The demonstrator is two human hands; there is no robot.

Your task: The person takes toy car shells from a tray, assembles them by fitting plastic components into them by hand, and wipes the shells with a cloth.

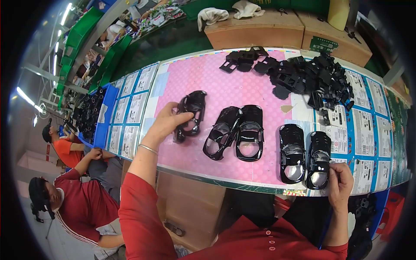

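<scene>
At the left of the pink sheet, my left hand [167, 121] is closed around a glossy black toy car body shell [197, 103] with open window holes. A second dark part seems to sit against it, partly hidden by my fingers. Two similar black car shells [250, 116] lie side by side in the middle, touching or nearly so. Further right are two more, a left one [291, 135] and a narrower-looking right one [320, 145]. My right hand [341, 181] pinches the near right edge of that last shell, which rests on the table.
A heap of black plastic parts [299, 76] covers the back right of the table. At left stands a blue bin [110, 106] of dark parts. Cardboard boxes [255, 30] bound the back. Printed sheets [364, 119] cover the right end. A co-worker in red [86, 203] sits at left.
</scene>
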